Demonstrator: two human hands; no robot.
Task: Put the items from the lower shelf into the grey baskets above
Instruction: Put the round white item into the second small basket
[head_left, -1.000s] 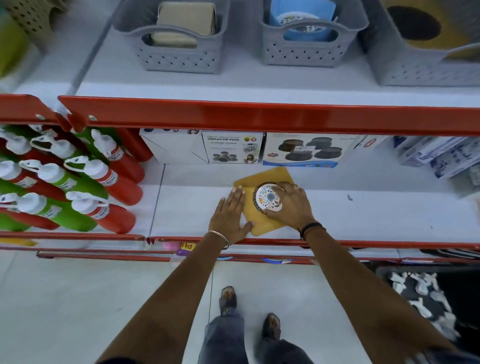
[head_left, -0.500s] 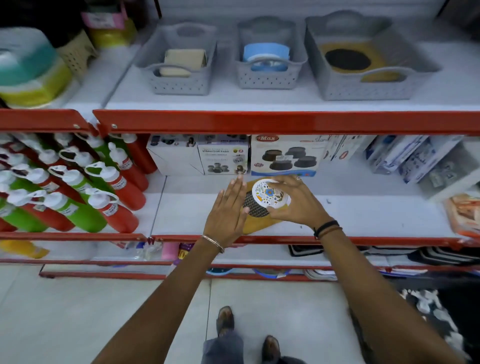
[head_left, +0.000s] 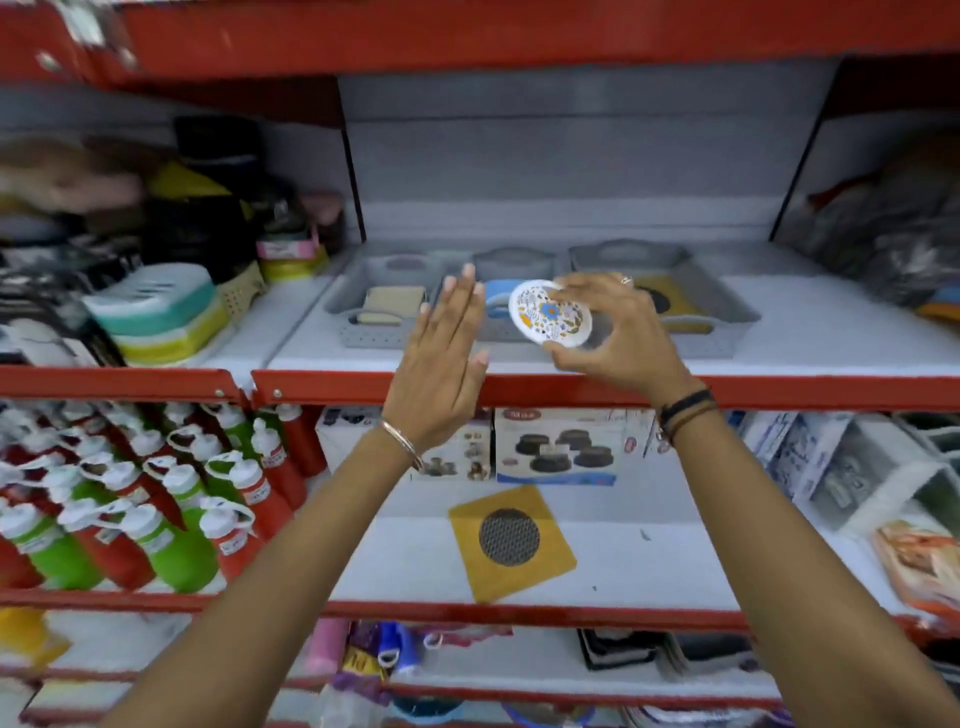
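My right hand (head_left: 618, 332) holds a round white disc with a coloured floral print (head_left: 549, 318), raised in front of the middle grey basket (head_left: 511, 260). My left hand (head_left: 441, 364) is open and flat, fingers up, just left of the disc. The left grey basket (head_left: 363, 332) holds a beige pad. A blue item lies in the middle basket. The right grey basket (head_left: 727, 317) holds a yellow mat with a dark circle. On the lower shelf lies a yellow square mat with a dark mesh circle (head_left: 511, 540).
Red and green bottles (head_left: 156, 509) fill the lower shelf's left side. Product boxes (head_left: 558, 447) stand at its back, more boxes (head_left: 831, 457) at the right. A red shelf rail (head_left: 571, 389) fronts the basket shelf. Stacked tubs (head_left: 156, 317) sit left of the baskets.
My right hand lifted the disc off the yellow mat on the lower shelf up to basket height. My left hand rose with it. The view tilted upward.
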